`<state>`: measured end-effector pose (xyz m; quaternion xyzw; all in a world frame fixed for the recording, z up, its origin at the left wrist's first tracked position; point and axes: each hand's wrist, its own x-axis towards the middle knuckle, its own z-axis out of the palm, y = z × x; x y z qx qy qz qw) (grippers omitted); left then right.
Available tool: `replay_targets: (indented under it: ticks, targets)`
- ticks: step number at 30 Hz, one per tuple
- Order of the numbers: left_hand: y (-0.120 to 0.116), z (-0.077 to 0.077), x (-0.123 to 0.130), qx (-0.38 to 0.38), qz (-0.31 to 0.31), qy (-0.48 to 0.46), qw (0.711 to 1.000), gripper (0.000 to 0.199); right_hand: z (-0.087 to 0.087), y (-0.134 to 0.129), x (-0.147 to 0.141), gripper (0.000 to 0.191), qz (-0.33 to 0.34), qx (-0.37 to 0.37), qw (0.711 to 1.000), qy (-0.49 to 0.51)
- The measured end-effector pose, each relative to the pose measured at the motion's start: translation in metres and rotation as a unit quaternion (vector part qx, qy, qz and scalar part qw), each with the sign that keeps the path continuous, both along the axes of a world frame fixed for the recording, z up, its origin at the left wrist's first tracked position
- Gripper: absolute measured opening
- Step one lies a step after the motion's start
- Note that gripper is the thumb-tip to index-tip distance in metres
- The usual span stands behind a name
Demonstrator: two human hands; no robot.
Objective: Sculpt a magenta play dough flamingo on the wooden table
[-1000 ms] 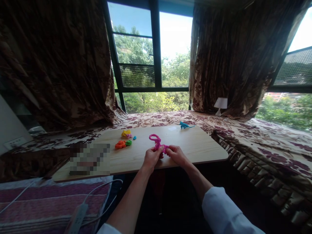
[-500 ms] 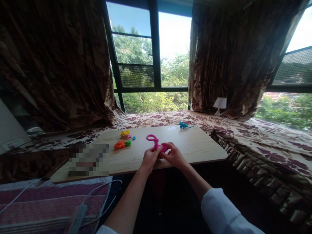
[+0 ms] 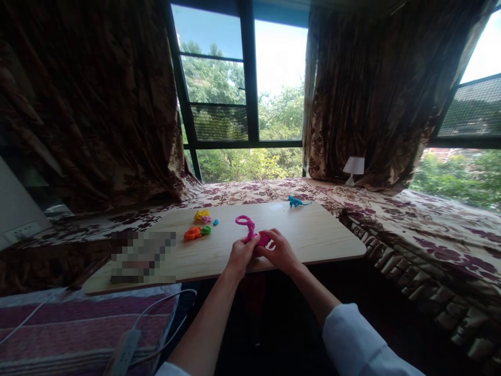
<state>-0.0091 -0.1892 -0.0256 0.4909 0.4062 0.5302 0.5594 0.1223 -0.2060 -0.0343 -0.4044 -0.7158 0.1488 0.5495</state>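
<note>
Between my hands, above the near edge of the wooden board table (image 3: 305, 235), is a pink modelling clay figure (image 3: 250, 227). A thin strand curls into a loop at its upper left, and a thicker pink mass sits lower down. My left hand (image 3: 241, 256) grips the lower left part, its thumb pressed on the clay. From the right, my right hand (image 3: 279, 250) pinches the thicker mass between thumb and fingers. My fingers hide part of the figure.
Lumps of yellow clay (image 3: 202, 214), orange clay (image 3: 192, 233), green clay (image 3: 205, 230) and a small blue piece (image 3: 215, 222) lie left on the table. A blue clay animal (image 3: 298, 201) stands at the back right. A blurred-out object (image 3: 143, 257) and a power strip (image 3: 123, 350) are at left.
Almost nothing differs. My right fingers have shifted very slightly on the pink clay; the view has moved a tiny bit.
</note>
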Motion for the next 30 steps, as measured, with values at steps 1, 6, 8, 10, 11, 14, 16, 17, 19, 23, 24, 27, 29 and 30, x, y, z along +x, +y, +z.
replay_targets:
  ticks: [1, 6, 8, 10, 11, 14, 16, 17, 19, 23, 24, 27, 29, 30]
  targets:
    - [0.0, 0.0, 0.0, -0.003, -0.002, 0.002, 1.0, 0.042, 0.0, 0.0, 0.0, 0.038, 0.001, 0.0, 1.0, 0.004]
    - [-0.002, 0.002, 0.001, 0.0, -0.011, 0.006, 1.0, 0.039, 0.001, 0.0, 0.002, 0.027, 0.021, 0.002, 1.0, 0.019]
    - [-0.002, 0.002, 0.001, 0.006, -0.015, 0.01, 1.0, 0.038, 0.001, -0.001, 0.003, 0.023, 0.019, 0.003, 1.0, 0.018]
    - [-0.002, 0.002, 0.001, 0.009, -0.019, 0.011, 1.0, 0.037, 0.002, -0.001, 0.004, 0.019, 0.006, 0.004, 1.0, 0.016]
    - [-0.002, 0.002, 0.001, 0.01, -0.021, 0.011, 1.0, 0.037, 0.002, -0.001, 0.004, 0.018, 0.001, 0.004, 1.0, 0.015]
    - [-0.002, 0.002, 0.001, 0.002, -0.019, 0.0, 1.0, 0.038, 0.0, 0.001, 0.003, 0.025, 0.004, -0.009, 1.0, 0.016]
    - [-0.002, 0.003, 0.0, -0.003, -0.013, -0.011, 1.0, 0.038, 0.0, 0.003, 0.001, 0.042, 0.007, -0.02, 0.999, 0.03]
    - [-0.003, 0.004, 0.0, -0.006, -0.01, -0.014, 1.0, 0.038, 0.0, 0.003, 0.001, 0.048, 0.005, -0.023, 0.999, 0.038]
    - [-0.003, 0.004, 0.0, -0.009, -0.008, -0.018, 1.0, 0.038, 0.0, 0.003, 0.001, 0.049, 0.007, -0.028, 0.999, 0.045]
    - [-0.002, 0.004, -0.001, -0.011, -0.003, -0.029, 1.0, 0.037, 0.005, 0.001, 0.004, 0.039, 0.052, -0.066, 0.995, 0.05]
    - [-0.002, 0.003, -0.001, -0.012, 0.0, -0.032, 0.999, 0.037, 0.006, 0.001, 0.006, 0.037, 0.061, -0.085, 0.992, 0.064]
    - [-0.002, 0.003, -0.001, -0.016, 0.004, -0.038, 0.999, 0.037, 0.007, 0.003, 0.009, 0.031, 0.074, -0.137, 0.982, 0.107]
    - [-0.003, 0.004, -0.001, -0.016, 0.001, -0.043, 0.999, 0.037, 0.006, 0.006, 0.011, 0.031, 0.079, -0.15, 0.977, 0.126]
    - [-0.003, 0.004, -0.001, -0.015, -0.002, -0.046, 0.999, 0.038, 0.005, 0.006, 0.011, 0.03, 0.081, -0.152, 0.976, 0.135]
